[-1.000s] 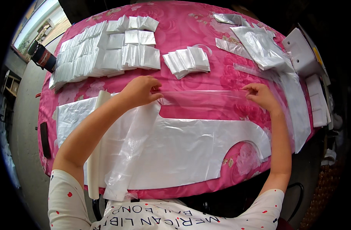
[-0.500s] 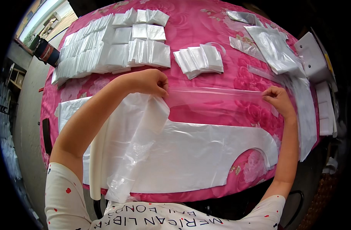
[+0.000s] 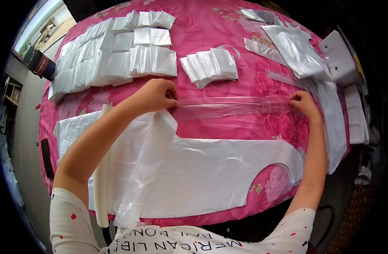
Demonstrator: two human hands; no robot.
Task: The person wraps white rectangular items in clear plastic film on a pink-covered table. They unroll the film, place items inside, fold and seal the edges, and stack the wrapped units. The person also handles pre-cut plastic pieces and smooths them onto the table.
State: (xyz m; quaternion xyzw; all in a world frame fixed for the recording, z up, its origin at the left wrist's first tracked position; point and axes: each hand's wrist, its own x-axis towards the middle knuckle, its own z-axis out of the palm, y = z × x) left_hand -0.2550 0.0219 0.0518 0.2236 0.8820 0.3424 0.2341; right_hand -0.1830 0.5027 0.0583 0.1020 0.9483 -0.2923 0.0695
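A clear plastic strip [image 3: 232,108] is stretched nearly level above the pink cloth. My left hand [image 3: 155,94] pinches its left end, fingers closed. At the other end my right hand [image 3: 305,103] pinches it between thumb and fingers. A large white plastic sheet [image 3: 206,173] with a curved cut-out at its right side lies flat below the strip. Its upper left part rises toward my left hand; whether that hand also grips it, or whether strip and sheet are one piece, I cannot tell. A pale round tube [image 3: 102,186] lies under my left forearm.
Rows of folded clear plastic packets [image 3: 88,59] cover the far left, with a smaller stack [image 3: 211,67] beside them. Loose plastic sheets [image 3: 293,51] lie far right, near a white plastic holder [image 3: 339,57]. A dark cylinder [image 3: 39,63] stands at the left edge of the flowered tablecloth [image 3: 202,25].
The clear strip looks narrower and more gathered than before. Both hands keep their pinch on it. The whole view has shifted slightly, with the table things now further left.
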